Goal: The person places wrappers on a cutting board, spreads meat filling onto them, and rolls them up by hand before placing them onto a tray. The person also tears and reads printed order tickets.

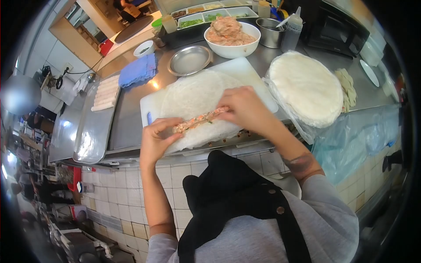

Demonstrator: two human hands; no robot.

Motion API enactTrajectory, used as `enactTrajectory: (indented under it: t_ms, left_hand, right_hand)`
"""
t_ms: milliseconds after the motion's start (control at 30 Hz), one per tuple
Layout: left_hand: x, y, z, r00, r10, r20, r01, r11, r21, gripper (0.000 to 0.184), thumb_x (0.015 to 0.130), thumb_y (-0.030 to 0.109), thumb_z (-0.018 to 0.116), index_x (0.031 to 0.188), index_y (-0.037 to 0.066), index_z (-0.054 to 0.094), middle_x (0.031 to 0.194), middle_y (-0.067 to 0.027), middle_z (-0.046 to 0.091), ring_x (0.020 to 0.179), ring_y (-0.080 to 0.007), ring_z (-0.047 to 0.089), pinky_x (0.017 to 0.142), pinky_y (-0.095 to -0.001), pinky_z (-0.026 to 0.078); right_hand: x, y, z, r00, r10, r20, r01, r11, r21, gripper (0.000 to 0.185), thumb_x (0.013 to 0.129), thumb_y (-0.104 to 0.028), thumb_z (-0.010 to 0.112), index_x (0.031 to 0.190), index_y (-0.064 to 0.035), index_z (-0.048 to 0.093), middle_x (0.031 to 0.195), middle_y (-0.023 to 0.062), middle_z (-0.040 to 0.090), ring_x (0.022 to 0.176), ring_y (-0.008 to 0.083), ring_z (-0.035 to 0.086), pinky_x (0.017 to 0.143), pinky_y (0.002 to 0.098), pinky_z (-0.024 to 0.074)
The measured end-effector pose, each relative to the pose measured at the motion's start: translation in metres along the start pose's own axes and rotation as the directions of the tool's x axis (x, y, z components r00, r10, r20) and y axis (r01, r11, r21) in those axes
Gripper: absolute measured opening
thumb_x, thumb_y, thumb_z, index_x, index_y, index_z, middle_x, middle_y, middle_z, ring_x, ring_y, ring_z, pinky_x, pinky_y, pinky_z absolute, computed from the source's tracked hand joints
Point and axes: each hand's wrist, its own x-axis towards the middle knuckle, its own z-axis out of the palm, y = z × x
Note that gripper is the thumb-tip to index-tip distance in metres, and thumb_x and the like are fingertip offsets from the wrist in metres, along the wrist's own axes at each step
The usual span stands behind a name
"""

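Observation:
A long strip of pinkish meat filling (199,121) with green and orange bits lies across a thin, pale round wrapper sheet (193,94). The sheet rests on a white cutting board (245,70), its near part hanging toward the counter edge. At the strip's left end, my left hand (158,136) curls its thumb and fingers about the filling. My right hand (243,107) pinches the right end, fingers pointing down and partly hidden. Farther back, a white bowl (232,50) is heaped with the same sort of filling.
Right of the board sits a stack of round white wrappers (307,87) in plastic. A metal dish (189,60) and blue cloth (138,70) lie behind and left. White rolls (105,93) rest on a metal tray (92,136). A dark microwave (335,30) stands back right.

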Motion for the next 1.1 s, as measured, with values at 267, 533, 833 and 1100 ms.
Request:
enactTrajectory:
  t_ms: [267,533,833,1100]
  left_hand:
    - [-0.001,-0.008,-0.009,0.999,0.015,0.037,-0.017,0.998,0.055,0.029,0.067,-0.003,0.079,0.095,0.002,0.075,0.094,-0.009,0.074,0.091,-0.022,0.066,0.082,-0.0324,0.051]
    - [-0.002,-0.007,-0.007,1.0,-0.026,0.011,0.026,0.999,0.039,0.03,0.067,-0.005,0.077,0.096,0.002,0.075,0.097,-0.0089,0.074,0.094,-0.0216,0.065,0.087,-0.0323,0.049]
    - [-0.002,0.005,0.006,0.998,-0.05,-0.044,0.052,0.998,0.044,0.031,0.067,-0.001,0.079,0.098,0.004,0.075,0.098,-0.0089,0.074,0.095,-0.0216,0.065,0.088,-0.0325,0.049]
    - [-0.013,0.002,0.014,0.988,-0.03,-0.152,0.049,0.99,0.129,0.031,0.068,0.0,0.079,0.099,0.005,0.075,0.096,-0.0094,0.073,0.089,-0.0226,0.066,0.081,-0.0324,0.051]
  right_hand:
    - [-0.022,0.036,-0.027,0.998,-0.056,-0.037,0.064,0.964,0.259,0.031,0.074,-0.016,0.079,0.101,-0.002,0.073,0.098,0.01,0.065,0.093,0.0285,0.062,0.083,0.0356,0.049]
    - [-0.021,0.037,-0.028,1.0,-0.009,0.02,0.002,0.952,0.305,0.035,0.077,-0.013,0.077,0.109,-0.002,0.071,0.096,0.0101,0.064,0.091,0.0264,0.062,0.082,0.0345,0.0483]
    - [-0.02,0.037,-0.024,1.0,-0.009,0.02,0.003,0.96,0.279,0.039,0.076,-0.015,0.079,0.112,-0.0028,0.07,0.098,0.0113,0.062,0.091,0.0282,0.06,0.083,0.0358,0.0473]
    - [-0.03,0.027,-0.033,0.996,0.033,-0.085,-0.013,0.974,0.227,0.054,0.071,-0.013,0.082,0.122,-0.005,0.065,0.105,0.0093,0.062,0.094,0.0261,0.061,0.085,0.0335,0.0481]
